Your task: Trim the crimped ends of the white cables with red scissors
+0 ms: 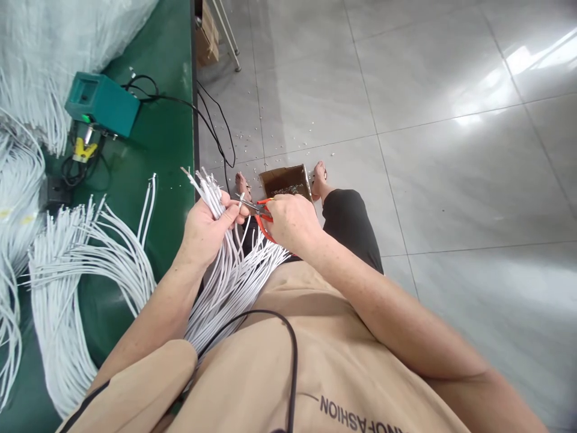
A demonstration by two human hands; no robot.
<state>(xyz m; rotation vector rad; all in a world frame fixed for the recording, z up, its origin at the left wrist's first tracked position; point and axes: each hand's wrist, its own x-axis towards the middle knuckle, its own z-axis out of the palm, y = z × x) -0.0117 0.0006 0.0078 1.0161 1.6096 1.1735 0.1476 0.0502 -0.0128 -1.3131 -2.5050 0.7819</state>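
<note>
My left hand [208, 227] is closed around a bunch of white cables [220, 264], their cut ends poking up past the thumb. One cable end is pinched out between its thumb and fingertips. My right hand [295, 221] grips a pair of pliers or cutters with red handles [261, 228]. The metal jaws point left and meet the pinched cable end; whether they are closed on it I cannot tell. More white cables lie across my lap, running down under my left forearm.
On the green table [174, 132] to the left lie several bundles of white cables [58, 300] and a teal box-shaped device [106, 105] with black leads. Between my feet stands a cardboard box [283, 174] holding small scraps. White bits litter the tiled floor [311, 72].
</note>
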